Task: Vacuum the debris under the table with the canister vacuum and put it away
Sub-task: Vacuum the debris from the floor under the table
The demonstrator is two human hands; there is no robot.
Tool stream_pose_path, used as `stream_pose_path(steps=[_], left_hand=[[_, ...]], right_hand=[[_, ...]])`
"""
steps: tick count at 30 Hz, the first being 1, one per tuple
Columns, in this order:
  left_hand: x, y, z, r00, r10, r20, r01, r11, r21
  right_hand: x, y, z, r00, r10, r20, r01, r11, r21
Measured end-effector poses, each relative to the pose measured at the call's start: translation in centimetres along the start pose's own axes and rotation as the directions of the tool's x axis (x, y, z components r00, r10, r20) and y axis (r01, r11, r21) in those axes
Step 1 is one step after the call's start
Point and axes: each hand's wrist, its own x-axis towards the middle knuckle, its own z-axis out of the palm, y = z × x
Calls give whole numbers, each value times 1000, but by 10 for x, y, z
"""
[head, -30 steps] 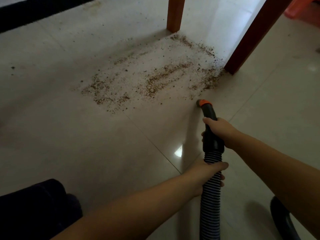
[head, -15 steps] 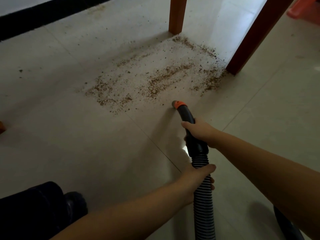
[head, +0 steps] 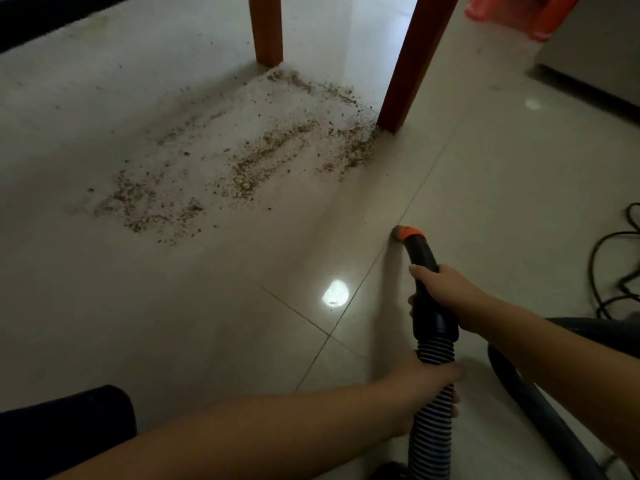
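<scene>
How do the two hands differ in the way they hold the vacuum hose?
The right hand grips the smooth black handle near the orange-ringed nozzle; the left hand grips the ribbed hose farther back. The right arm comes from the right edge, the left from below. Both curl round it.

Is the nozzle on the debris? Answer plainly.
No, the nozzle sits on bare tile, apart from the debris.

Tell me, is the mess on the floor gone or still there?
Still there: brown debris lies spread between the table legs, beyond the nozzle.
</scene>
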Motion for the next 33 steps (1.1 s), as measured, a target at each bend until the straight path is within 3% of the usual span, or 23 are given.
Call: stream_pose_path(steps=[7,13,22,33], left_hand=[[4,3,-10,999,39,-12,-39,998,-55],[19,36,-35,978,139,-157,-158,980,-117],[22,60,-93,935,170,-310,-244,945,-219],[61,101,-63,957,177,-230,-207,972,-114]], right_hand=[[7,-8,4,1000,-13,18,13,1000,6],[36,-58,22,995,-94,16,94,996,12],[63,-117,84,961,-236,145,249,965,-80],[114,-109,21,991,-116,-71,122,990,73]])
